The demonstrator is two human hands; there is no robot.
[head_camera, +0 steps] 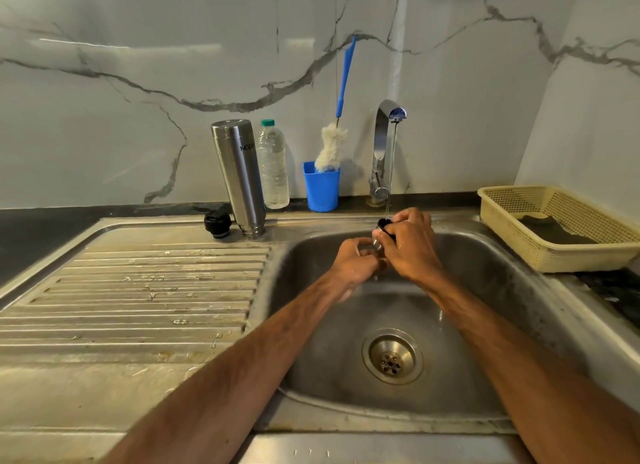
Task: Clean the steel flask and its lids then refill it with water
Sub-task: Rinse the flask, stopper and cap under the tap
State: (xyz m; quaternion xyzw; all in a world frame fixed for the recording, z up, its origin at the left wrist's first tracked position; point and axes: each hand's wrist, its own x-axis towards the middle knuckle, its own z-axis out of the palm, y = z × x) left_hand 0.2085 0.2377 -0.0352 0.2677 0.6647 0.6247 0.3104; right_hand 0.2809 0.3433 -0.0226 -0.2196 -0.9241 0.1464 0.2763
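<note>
- Even, fairly bright indoor light; pale glare streaks on the glossy marble wall (131,44), upper left.
- A highlight runs down the steel flask (239,176).
- The sink basin (485,266) is dimmer, softly shadowed along its walls.
- Wide-angle bending curves the drainboard (138,290) edges; corners look soft.

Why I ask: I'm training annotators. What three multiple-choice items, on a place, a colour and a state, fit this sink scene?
1. Where is the tall steel flask? A in the basin; B upside down on the steel drainboard; C in a basket.
2. The plastic cup holding the white bottle brush is: A blue; B red; C black.
3. The curved steel tap is: A dry; B running; C cloth-covered.
B, its mouth rests there; A, plainly blue; B, water streams onto the small steel lid that the left hand and right hand grip.
</note>
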